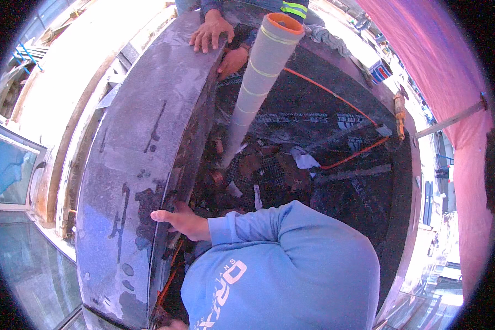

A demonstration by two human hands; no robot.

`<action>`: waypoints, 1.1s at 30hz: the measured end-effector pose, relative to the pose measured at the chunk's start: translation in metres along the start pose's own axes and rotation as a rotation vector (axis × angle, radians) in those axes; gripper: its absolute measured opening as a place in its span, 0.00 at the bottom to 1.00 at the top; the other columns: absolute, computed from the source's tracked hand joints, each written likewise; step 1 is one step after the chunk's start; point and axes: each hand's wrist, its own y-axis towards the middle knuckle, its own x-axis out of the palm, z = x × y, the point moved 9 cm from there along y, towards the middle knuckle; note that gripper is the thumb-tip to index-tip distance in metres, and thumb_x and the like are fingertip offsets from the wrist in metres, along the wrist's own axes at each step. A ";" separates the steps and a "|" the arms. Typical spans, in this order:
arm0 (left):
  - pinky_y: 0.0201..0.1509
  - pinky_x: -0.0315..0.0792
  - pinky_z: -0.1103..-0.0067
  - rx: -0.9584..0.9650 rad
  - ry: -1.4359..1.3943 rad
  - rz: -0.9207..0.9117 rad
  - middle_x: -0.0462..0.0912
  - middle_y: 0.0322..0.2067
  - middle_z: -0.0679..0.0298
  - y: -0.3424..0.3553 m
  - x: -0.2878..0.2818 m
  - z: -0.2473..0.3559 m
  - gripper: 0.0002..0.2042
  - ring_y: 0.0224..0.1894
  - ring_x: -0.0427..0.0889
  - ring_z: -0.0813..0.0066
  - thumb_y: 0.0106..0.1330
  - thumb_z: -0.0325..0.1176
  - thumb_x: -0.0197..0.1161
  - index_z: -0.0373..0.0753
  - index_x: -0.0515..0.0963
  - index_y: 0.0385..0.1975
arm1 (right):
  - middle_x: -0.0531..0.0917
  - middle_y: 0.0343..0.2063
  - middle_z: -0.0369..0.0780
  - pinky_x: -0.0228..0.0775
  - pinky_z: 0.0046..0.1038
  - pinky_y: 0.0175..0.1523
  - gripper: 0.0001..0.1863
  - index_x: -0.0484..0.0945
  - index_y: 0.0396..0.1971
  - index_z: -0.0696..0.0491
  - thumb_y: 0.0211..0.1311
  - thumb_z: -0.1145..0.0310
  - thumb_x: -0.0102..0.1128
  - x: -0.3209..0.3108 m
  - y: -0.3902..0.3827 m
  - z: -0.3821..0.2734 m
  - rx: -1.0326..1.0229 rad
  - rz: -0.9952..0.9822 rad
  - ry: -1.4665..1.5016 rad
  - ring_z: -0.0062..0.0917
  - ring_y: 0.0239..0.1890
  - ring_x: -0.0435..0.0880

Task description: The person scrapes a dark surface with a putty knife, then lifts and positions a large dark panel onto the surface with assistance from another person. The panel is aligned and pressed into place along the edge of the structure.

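Note:
My right hand (184, 223), in a blue sleeve, grips the inner edge of a long, dusty grey panel (115, 154) at left, some fingers partly hidden. My left hand (170, 324) is cut off at the lower edge beside that panel; its fingers are unclear. My blue sweatshirt hides much of the lower middle. Beyond my right hand, a pale tube (258, 77) with an orange rim leans in a dark lined cavity (346, 192) holding debris and an orange cord (324, 91).
A co-worker's hands (212, 33) rest at the panel's far end. A cloth (327, 38), white bucket (380, 71) and yellow tool (400, 115) lie along the right rim. Pink sheeting (462, 165) hangs at right beside a metal bar. Glass panes (25, 253) are at left.

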 end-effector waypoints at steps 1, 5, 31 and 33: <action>0.63 0.68 0.58 -0.002 -0.003 0.000 0.71 0.61 0.57 0.000 0.000 0.000 0.39 0.60 0.71 0.56 0.60 0.65 0.60 0.41 0.66 0.64 | 0.72 0.58 0.41 0.66 0.50 0.59 0.44 0.65 0.64 0.48 0.51 0.43 0.71 0.002 -0.003 -0.006 -0.007 0.004 -0.006 0.36 0.61 0.70; 0.63 0.68 0.58 -0.004 0.005 0.001 0.71 0.60 0.57 0.000 0.000 0.000 0.40 0.60 0.71 0.56 0.60 0.65 0.61 0.41 0.66 0.63 | 0.72 0.58 0.40 0.67 0.48 0.57 0.44 0.65 0.64 0.48 0.51 0.43 0.71 0.002 -0.004 -0.008 -0.017 -0.003 -0.014 0.35 0.60 0.70; 0.63 0.68 0.59 -0.016 0.052 -0.066 0.72 0.59 0.57 0.006 0.017 -0.006 0.42 0.59 0.72 0.56 0.57 0.67 0.62 0.40 0.67 0.63 | 0.78 0.55 0.39 0.64 0.35 0.65 0.35 0.71 0.61 0.53 0.58 0.50 0.68 0.002 -0.010 -0.028 -0.278 0.016 0.009 0.30 0.57 0.75; 0.63 0.68 0.59 -0.016 0.074 -0.087 0.72 0.59 0.57 0.006 0.022 -0.008 0.42 0.59 0.72 0.56 0.57 0.67 0.62 0.39 0.67 0.63 | 0.78 0.56 0.39 0.63 0.36 0.66 0.36 0.71 0.62 0.53 0.57 0.49 0.68 -0.004 -0.011 -0.028 -0.346 0.115 -0.064 0.31 0.59 0.74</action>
